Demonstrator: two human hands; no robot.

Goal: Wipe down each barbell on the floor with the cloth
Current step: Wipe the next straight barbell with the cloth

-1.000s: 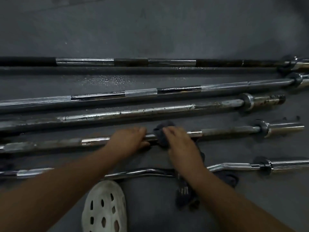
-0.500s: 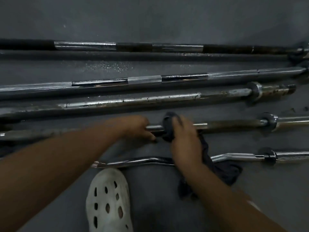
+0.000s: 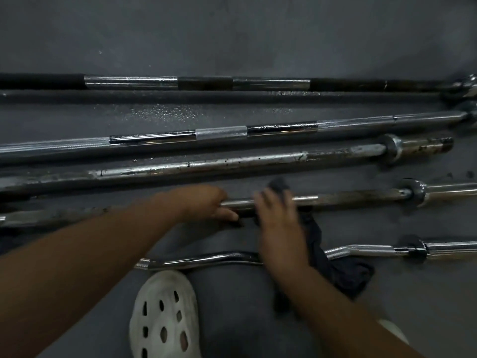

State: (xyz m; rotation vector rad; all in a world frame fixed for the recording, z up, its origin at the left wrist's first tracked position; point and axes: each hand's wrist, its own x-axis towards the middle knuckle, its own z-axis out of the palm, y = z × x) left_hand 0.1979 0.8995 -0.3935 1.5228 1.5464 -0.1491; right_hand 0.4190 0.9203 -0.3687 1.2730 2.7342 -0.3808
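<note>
On the grey floor (image 3: 232,34), the left hand (image 3: 206,205) closes its grip round the thin, tarnished steel barbell (image 3: 361,197), fourth from the far side. Just beside it, the blurred right hand (image 3: 278,220) has its grip folded over a dark grey cloth (image 3: 338,272) on the same shaft. The cloth's tail drapes across the chrome curl bar (image 3: 366,248), which lies near a white perforated clog (image 3: 165,319).

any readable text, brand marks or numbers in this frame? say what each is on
No word, label, brand or number can be read anywhere.
barbells: only bare metal, knurling and rust spots; the collars are too blurred to show any stamp.
cloth: dark, no print visible.
white shoe: holes only, no logo visible.
</note>
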